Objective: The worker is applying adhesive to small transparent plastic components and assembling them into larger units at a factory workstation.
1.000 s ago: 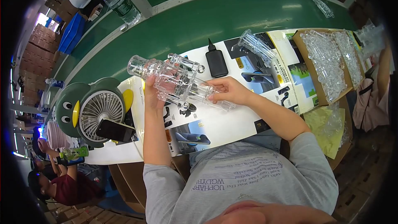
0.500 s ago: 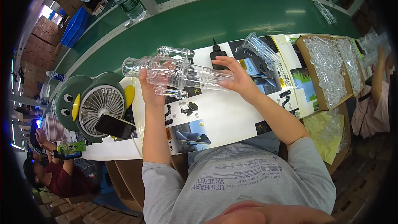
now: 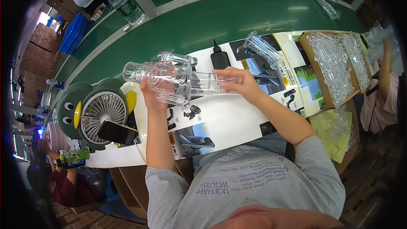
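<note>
Above the white printed sheet, the clear plastic assembly is held sideways, blurred now where it was sharper half a second ago. Its wide body is clasped by the left hand, fingers wrapped round it. And the narrow tube is clamped by the right hand, whose fingers were spread before! More of the black bottle is revealed.

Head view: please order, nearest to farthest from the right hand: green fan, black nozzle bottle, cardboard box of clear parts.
1. Black nozzle bottle, just beyond the right hand.
2. Cardboard box, to its right.
3. Green fan, left, past the left hand.
</note>
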The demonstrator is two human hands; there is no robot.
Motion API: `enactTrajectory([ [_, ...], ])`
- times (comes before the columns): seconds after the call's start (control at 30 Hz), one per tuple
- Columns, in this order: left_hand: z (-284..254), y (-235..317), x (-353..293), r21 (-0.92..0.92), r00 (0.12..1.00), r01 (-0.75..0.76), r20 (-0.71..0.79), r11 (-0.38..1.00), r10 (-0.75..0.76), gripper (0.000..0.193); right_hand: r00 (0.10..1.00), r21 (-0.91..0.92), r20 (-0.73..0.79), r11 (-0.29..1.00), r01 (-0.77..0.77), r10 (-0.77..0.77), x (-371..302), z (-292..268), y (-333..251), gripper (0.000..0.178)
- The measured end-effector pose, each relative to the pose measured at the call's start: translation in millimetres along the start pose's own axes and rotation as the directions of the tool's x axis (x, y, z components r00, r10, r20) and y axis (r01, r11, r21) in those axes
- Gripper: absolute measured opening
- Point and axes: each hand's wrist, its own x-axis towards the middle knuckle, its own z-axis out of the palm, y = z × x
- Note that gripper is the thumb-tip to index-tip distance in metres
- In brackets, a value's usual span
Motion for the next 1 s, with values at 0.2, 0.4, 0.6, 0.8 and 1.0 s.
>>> enactTrajectory([
  [0.2, 8, -8, -8, -0.3, 0.984, 0.105, 0.166, 0.948, -0.056, 0.06, 0.988, 0.24, 0.14, 0.966, -0.098, 0.066, -5, 2, -10, 0.037],
  [0.4, -1, 14, 3, -0.029, 0.982, -0.112, -0.159, 0.993, 0.106, 0.064, 0.988, 0.229, -0.039, 0.963, -0.14, 0.152, 0, -6, -11, 0.035],
  [0.6, 14, 10, -4, 0.11, 0.984, -0.151, -0.073, 0.982, 0.16, 0.066, 0.988, 0.119, -0.098, 0.988, -0.103, 0.115, -1, 2, -8, 0.033],
  [0.8, 17, 6, -4, 0.14, 0.986, -0.153, -0.041, 0.978, 0.16, 0.066, 0.989, 0.111, -0.104, 0.989, -0.097, 0.109, 0, 3, -7, 0.033],
  [1.0, 11, 3, -6, 0.196, 0.99, -0.115, -0.06, 0.974, 0.129, 0.065, 0.993, 0.044, -0.119, 0.999, 0.005, 0.0, -2, 6, -4, 0.034],
])
